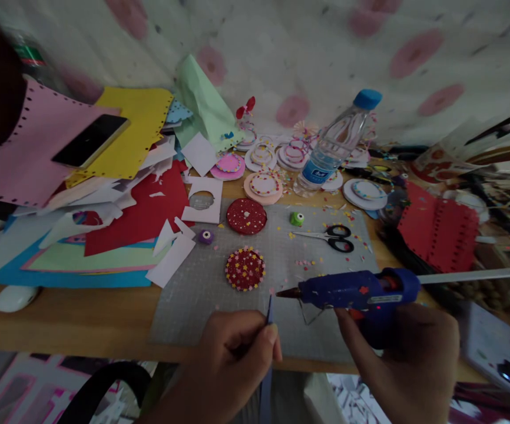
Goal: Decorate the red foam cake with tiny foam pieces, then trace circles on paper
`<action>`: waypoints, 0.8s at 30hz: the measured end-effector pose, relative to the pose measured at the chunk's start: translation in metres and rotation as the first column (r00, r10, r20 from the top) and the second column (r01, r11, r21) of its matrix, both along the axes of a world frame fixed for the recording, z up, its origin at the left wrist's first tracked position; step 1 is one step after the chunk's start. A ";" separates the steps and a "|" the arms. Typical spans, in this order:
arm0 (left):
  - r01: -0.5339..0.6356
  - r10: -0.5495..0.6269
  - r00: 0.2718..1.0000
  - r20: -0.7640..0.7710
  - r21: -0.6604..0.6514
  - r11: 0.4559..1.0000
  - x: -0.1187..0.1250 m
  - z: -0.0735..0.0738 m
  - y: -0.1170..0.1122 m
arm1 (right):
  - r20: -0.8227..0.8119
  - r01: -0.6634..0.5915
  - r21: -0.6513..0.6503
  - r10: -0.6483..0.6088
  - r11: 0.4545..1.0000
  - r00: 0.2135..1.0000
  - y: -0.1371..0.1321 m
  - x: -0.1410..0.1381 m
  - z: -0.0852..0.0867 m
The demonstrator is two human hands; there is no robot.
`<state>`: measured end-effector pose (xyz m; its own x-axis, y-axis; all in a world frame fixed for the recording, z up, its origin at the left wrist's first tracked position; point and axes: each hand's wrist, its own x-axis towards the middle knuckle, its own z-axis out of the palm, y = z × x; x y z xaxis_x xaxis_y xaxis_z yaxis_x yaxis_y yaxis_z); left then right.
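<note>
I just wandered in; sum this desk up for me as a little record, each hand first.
Left hand: slim tweezers, pink speck at the tip
Right hand: blue glue gun, nozzle near the tweezers' tip
On the mat: two dark red discs, the nearer covered in stars; scissors
Behind the mat: blue-capped water bottle, decorated discs
Left side: phone on paper sheets

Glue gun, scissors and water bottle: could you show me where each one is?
Glue gun [345, 290]: head view, on the middle of its blue body.
Scissors [324, 236]: head view, where the blades meet the black handles.
Water bottle [333, 143]: head view, on its clear side above the label.
</note>
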<state>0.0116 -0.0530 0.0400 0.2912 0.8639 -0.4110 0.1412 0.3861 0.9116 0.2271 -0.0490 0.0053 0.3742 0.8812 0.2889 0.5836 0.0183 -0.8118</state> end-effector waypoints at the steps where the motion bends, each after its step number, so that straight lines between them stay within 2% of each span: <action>1: 0.001 -0.001 1.000 0.000 -0.001 1.000 0.000 0.000 0.000 | 0.000 -0.006 -0.011 0.006 1.000 1.000 0.000 0.000 0.000; 5: -0.018 0.018 1.000 0.024 -0.021 1.000 0.000 -0.002 -0.001 | -0.010 -0.025 0.068 0.025 0.997 1.000 0.005 0.003 -0.002; 7: -0.040 0.041 0.999 0.035 -0.037 0.999 0.000 -0.005 -0.001 | 0.015 0.013 0.091 -0.015 0.996 1.000 0.010 0.011 -0.008; 9: -0.064 0.068 0.996 0.055 -0.077 0.995 0.000 -0.008 -0.001 | 0.093 0.103 0.019 -0.105 0.994 0.990 0.015 0.027 -0.018; 12: -0.108 0.126 0.986 0.111 -0.155 0.982 0.000 -0.012 0.001 | 0.232 0.238 -0.153 -0.199 0.959 0.952 0.017 0.058 -0.040; 14: -0.129 0.158 0.977 0.141 -0.192 0.973 0.000 -0.014 0.002 | 0.311 0.229 -0.198 -0.160 0.953 0.937 0.016 0.078 -0.055; 16: -0.151 0.184 0.971 0.155 -0.204 0.967 0.000 -0.014 0.003 | 0.396 0.192 -0.189 -0.105 0.963 0.912 0.015 0.093 -0.068; 18: -0.182 0.216 0.962 0.167 -0.200 0.963 0.000 -0.015 0.004 | 0.466 0.202 -0.158 -0.107 0.966 0.878 0.013 0.099 -0.075; 21: -0.242 0.276 0.942 0.189 -0.183 0.953 0.000 -0.016 0.004 | 0.514 0.254 -0.058 -0.190 0.965 0.837 0.011 0.090 -0.067; 23: -0.272 0.306 0.929 0.207 -0.180 0.946 0.001 -0.017 0.004 | 0.508 0.176 0.060 -0.182 0.982 0.842 0.007 0.072 -0.053; 24: -0.282 0.316 0.924 0.214 -0.178 0.943 0.002 -0.017 0.004 | 0.497 0.078 0.118 -0.127 0.990 0.858 0.004 0.060 -0.044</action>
